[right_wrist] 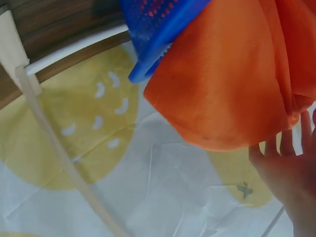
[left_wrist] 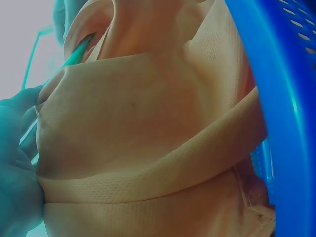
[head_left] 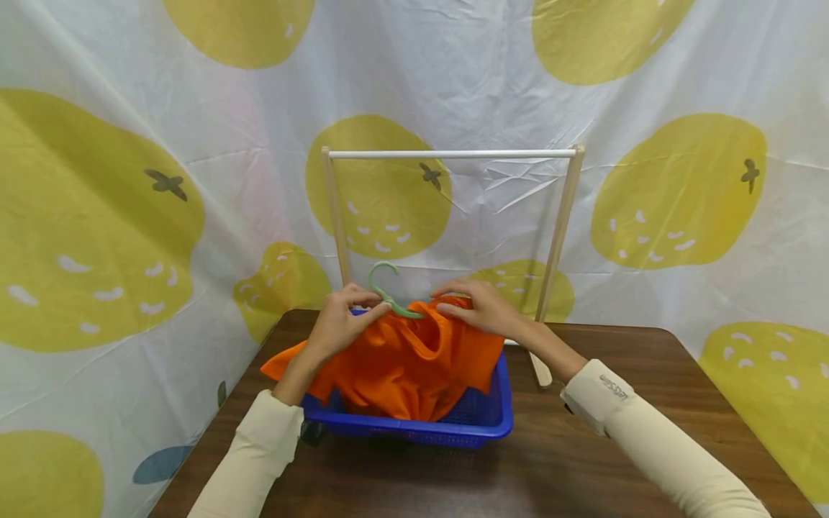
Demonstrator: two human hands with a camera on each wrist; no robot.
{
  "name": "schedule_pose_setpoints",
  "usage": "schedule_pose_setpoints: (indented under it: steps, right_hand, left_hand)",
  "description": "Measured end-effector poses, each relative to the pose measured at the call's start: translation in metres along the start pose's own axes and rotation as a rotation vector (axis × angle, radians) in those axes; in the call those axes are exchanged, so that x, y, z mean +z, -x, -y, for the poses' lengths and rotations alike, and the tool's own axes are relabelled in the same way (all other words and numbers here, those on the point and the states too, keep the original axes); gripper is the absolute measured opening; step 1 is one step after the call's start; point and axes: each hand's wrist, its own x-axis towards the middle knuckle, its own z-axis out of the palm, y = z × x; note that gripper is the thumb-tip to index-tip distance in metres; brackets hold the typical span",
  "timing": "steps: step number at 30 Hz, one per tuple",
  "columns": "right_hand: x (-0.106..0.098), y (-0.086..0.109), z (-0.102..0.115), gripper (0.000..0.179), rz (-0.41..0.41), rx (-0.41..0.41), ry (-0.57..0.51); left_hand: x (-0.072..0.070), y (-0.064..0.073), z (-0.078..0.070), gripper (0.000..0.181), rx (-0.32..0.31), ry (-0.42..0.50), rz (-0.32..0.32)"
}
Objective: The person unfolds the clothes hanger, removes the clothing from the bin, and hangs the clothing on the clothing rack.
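An orange T-shirt hangs bunched above a blue basket, its lower part inside. From its neck opening rises the hook of a green clothes hanger. At the left side of the neck, my left hand pinches the hanger together with the shirt's shoulder. My right hand holds the other shoulder, with fingers behind the cloth and thumb in front. The left wrist view, oddly tinted, shows the shirt and the hanger's arm entering the neck. Most of the hanger is hidden by cloth.
Behind the basket stands a small rack with a white bar and wooden posts; one wooden foot lies right of the basket. All stand on a dark wooden table. A fruit-patterned curtain hangs behind.
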Motion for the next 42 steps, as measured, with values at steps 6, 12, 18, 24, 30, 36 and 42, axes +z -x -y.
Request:
schedule_pose_setpoints:
  steps: [6,12,18,24,30,36,42]
  right_hand:
    - [0.002,0.001,-0.003,0.019,0.031,-0.067,0.092]
    - [0.020,-0.006,0.007,0.015,-0.006,0.012,0.029]
    - [0.027,-0.016,0.018,0.016,-0.033,0.065,-0.013]
    - [0.009,-0.010,0.019,0.031,0.029,0.100,-0.079]
    - [-0.007,0.004,0.007,0.027,0.043,0.128,0.048]
    - [-0.001,0.011,0.003,0.012,0.022,0.092,0.093]
    - [0.015,0.005,0.011,0.017,0.021,0.050,0.046]
  left_hand:
    - [0.000,-0.002,-0.001,0.012,0.037,-0.001,0.005]
    - [0.012,-0.004,-0.004,0.011,0.091,-0.004,0.012]
    - [0.016,-0.004,-0.003,0.011,0.079,0.025,0.014]
    - [0.011,-0.002,-0.001,0.013,0.051,-0.004,-0.011]
    - [0.007,-0.001,-0.001,0.013,0.068,-0.010,-0.021]
    - [0.013,-0.002,-0.002,0.011,0.095,-0.017,0.001]
    - [0.025,-0.006,-0.008,0.010,0.141,-0.046,0.039]
